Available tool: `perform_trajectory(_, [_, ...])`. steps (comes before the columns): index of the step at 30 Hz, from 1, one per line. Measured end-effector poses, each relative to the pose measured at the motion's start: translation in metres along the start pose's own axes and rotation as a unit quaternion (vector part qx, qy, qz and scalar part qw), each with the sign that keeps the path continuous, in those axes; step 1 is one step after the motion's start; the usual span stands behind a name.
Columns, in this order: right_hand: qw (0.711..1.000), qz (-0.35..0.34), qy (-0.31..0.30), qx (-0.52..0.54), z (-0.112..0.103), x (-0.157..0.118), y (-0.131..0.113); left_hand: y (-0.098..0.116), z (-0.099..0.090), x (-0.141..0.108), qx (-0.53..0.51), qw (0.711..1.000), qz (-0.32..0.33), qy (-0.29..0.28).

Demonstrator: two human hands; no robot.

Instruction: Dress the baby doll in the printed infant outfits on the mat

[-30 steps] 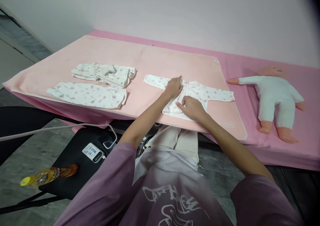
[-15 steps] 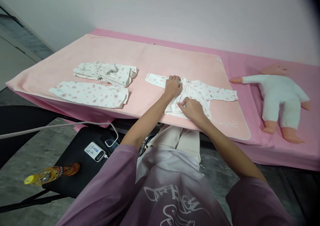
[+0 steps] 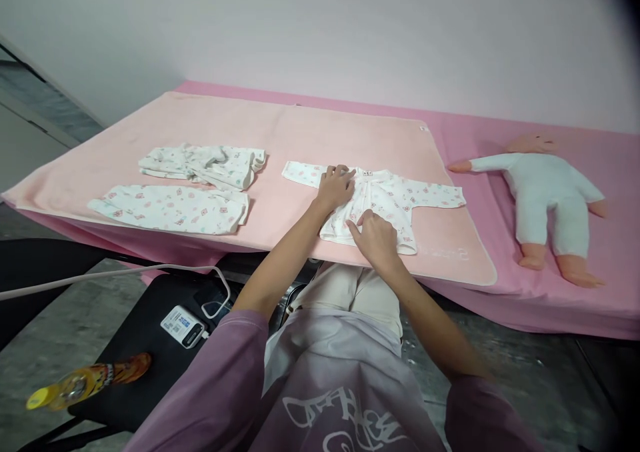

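A white baby shirt [image 3: 387, 195] with a small pink and green print lies front up on the light pink mat, both sleeves spread out sideways. Near its collar, on the left side of the chest, my left hand [image 3: 336, 189] rests with bent fingers closed on the cloth. Lower down on the shirt front is my right hand [image 3: 379, 240], its thumb standing apart from its curled fingers and touching the fabric. Its palm side is hidden, and I see nothing held in it.
Folded printed baby pants [image 3: 173, 209] and another bundled garment [image 3: 205, 164] lie to the left on the mat [image 3: 350, 129]. A doll [image 3: 547, 185] in white lies at the right. On the black chair [image 3: 135, 329] are a bottle [image 3: 83, 385] and a white cabled device [image 3: 184, 325].
The whole view has shifted, so the table sits slightly lower and further left. Both hands stay on the shirt; my right thumb and fingers look a little further apart.
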State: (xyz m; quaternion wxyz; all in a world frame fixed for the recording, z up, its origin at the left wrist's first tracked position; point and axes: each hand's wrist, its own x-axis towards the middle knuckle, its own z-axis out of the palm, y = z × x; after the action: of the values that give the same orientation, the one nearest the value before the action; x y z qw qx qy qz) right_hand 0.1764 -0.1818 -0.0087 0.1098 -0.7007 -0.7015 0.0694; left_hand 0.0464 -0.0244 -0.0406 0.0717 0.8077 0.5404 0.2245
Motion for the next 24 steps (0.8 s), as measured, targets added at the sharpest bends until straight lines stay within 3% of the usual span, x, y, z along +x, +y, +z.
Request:
perform_trajectory(7, [0.999, 0.034, 0.024, 0.016, 0.002, -0.016, 0.005, 0.005, -0.002, -0.004, 0.031, 0.999, 0.005, -0.032])
perform_trajectory(16, [0.999, 0.009, -0.031, 0.021, 0.002, -0.011, 0.012, 0.006, -0.007, -0.007, 0.007, 0.999, 0.010, -0.037])
perform_trajectory(24, [0.998, 0.003, 0.014, 0.063, 0.009, -0.023, 0.031, 0.009, -0.006, -0.011, 0.022, 0.999, 0.016, -0.042])
